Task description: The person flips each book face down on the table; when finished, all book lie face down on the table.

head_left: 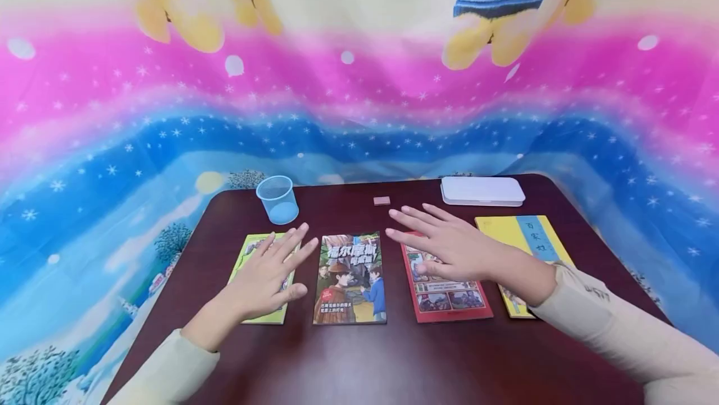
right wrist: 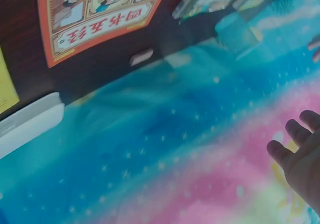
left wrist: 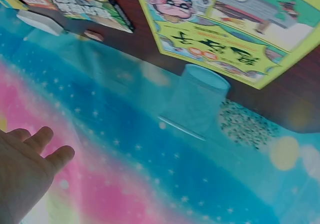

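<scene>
Four books lie in a row on the dark table [head_left: 393, 355]. My left hand [head_left: 275, 264] is open, fingers spread, over the green-yellow book [head_left: 247, 255] at the left end. My right hand [head_left: 435, 239] is open and flat over the red comic book [head_left: 449, 299]. Whether either palm touches its book cannot be told. Between them lies a detective-cover book [head_left: 351, 280], and a yellow book [head_left: 528, 236] lies at the far right. In the wrist views the left hand [left wrist: 30, 159] and right hand [right wrist: 300, 154] hold nothing, near the green-yellow book [left wrist: 225, 29] and the red book [right wrist: 95, 19].
At the back of the table stand a clear blue cup [head_left: 278, 199], a small pink eraser [head_left: 382, 201] and a flat white box [head_left: 482, 191]. A bright printed cloth [head_left: 359, 112] hangs behind and around the table.
</scene>
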